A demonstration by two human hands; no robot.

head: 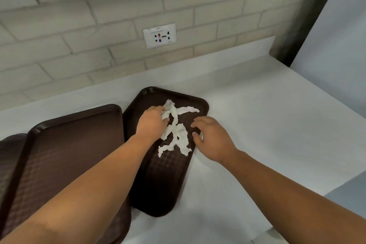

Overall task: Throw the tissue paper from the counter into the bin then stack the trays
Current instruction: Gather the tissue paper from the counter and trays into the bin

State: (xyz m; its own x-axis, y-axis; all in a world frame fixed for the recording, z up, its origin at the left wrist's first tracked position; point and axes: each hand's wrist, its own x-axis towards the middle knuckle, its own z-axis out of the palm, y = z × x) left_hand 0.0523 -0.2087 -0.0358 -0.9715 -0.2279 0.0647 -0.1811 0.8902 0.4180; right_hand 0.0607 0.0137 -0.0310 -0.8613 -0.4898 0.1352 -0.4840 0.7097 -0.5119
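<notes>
Twisted strips of white tissue paper point(179, 132) lie spread on a dark brown tray point(158, 184) on the white counter. My left hand point(151, 121) is over the tissue's far left part, fingers curled onto a strip there. My right hand point(210, 134) hovers at the tray's right rim beside the tissue, fingers spread and relaxed, holding nothing. A second brown tray point(65, 144) lies to the left, partly under my left forearm. The edge of a third tray point(10, 148) shows at the far left. No bin is in view.
The white counter point(267, 125) stretches to the right and front of the trays. A tiled wall with a power socket point(160, 35) stands behind. A pale panel point(336, 35) rises at the right end of the counter.
</notes>
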